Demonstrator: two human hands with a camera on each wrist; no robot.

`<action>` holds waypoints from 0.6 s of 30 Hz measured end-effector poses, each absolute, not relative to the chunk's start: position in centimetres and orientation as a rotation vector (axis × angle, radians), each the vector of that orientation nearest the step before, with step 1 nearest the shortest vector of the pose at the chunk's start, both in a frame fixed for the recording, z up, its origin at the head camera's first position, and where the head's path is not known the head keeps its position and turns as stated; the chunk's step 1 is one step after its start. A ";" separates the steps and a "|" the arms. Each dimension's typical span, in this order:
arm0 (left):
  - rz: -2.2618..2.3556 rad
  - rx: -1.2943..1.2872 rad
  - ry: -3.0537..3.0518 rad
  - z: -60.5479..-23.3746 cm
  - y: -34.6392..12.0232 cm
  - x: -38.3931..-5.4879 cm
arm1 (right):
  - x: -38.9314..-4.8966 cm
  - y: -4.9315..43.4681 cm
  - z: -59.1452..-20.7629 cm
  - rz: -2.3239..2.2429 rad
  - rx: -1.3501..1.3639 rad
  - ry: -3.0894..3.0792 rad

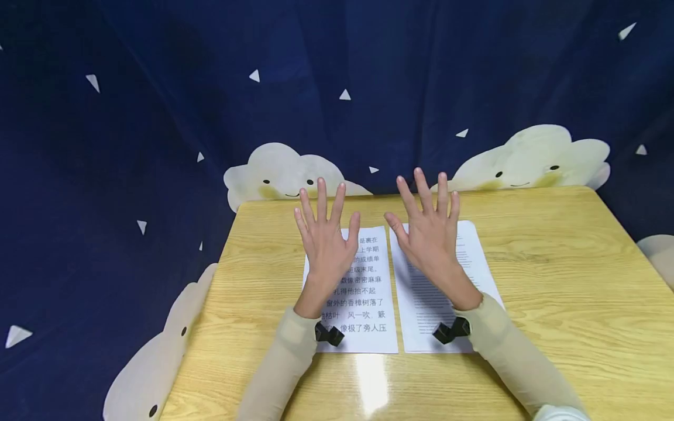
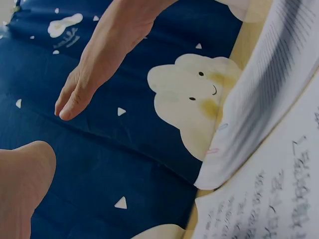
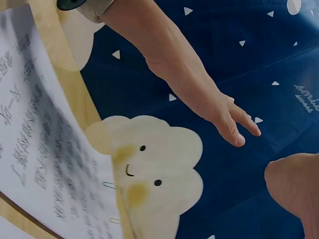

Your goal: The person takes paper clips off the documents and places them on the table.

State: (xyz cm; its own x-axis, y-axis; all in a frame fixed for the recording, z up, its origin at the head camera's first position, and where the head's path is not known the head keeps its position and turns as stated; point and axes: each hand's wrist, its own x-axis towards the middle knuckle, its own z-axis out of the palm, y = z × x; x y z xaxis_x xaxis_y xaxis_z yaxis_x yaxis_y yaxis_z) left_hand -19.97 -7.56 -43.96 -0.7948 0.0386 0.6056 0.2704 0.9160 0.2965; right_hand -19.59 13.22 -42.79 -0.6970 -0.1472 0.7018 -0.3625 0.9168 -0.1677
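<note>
Both hands are raised over the table with fingers straight and spread, backs toward the head camera. My left hand (image 1: 327, 242) overlaps the left sheet of paper (image 1: 387, 292) in the head view, covering part of its large Chinese characters. Over the right sheet of paper (image 1: 421, 310), which carries small lines of print, is my right hand (image 1: 432, 237). Neither holds anything. In the left wrist view the right hand (image 2: 94, 64) reaches across from the top; the right wrist view has the left hand (image 3: 199, 89). Paper clips (image 3: 109, 185) sit at the left sheet's far edge.
The sheets lie side by side on a light wooden table (image 1: 553, 280). Behind it and at the left hangs a dark blue curtain (image 1: 316, 47) with white triangles and smiling clouds. Small black devices (image 1: 451, 330) are strapped at both wrists, over pale sleeves.
</note>
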 end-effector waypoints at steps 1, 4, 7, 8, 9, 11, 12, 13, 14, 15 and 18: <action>-0.497 -0.224 -2.459 -44.1 -7.8 -20.0 | -19.7 13.2 -43.0 0.384 0.366 -2.365; -0.499 -0.233 -2.481 -44.8 -8.5 -20.2 | -19.9 13.0 -43.9 0.405 0.385 -2.432; -0.518 -0.241 -2.501 -45.6 -9.2 -20.4 | -20.2 12.7 -44.6 0.421 0.403 -2.491; -0.526 -0.244 -2.507 -45.8 -9.4 -20.5 | -20.3 12.6 -44.9 0.432 0.410 -2.504; -0.537 -0.247 -2.514 -46.1 -9.7 -20.6 | -20.4 12.5 -45.1 0.440 0.415 -2.517; -0.567 -0.255 -2.523 -46.7 -10.2 -20.8 | -20.6 12.3 -45.7 0.455 0.426 -2.545; -0.582 -0.258 -2.533 -47.1 -10.5 -20.9 | -20.8 12.3 -46.0 0.459 0.431 -2.556; -0.597 -0.259 -2.546 -47.4 -10.9 -21.0 | -20.9 12.2 -46.2 0.468 0.436 -2.570; -0.618 -0.258 -2.563 -47.7 -11.2 -21.1 | -21.0 12.1 -46.5 0.472 0.443 -2.577; -0.641 -0.258 -2.574 -48.1 -11.6 -21.2 | -21.2 12.0 -46.8 0.474 0.450 -2.588; -0.701 -0.252 -2.617 -49.4 -12.8 -21.6 | -21.5 11.7 -47.7 0.487 0.479 -2.615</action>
State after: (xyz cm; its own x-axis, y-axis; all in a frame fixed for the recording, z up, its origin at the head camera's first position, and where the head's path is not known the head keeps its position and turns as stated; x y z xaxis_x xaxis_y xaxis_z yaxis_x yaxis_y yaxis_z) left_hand -21.60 -12.79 -49.36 -0.8965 0.0652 0.4382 0.2755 0.8567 0.4361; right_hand -21.55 11.66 -47.73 -0.8452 -0.2501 0.4723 -0.4034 0.8782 -0.2568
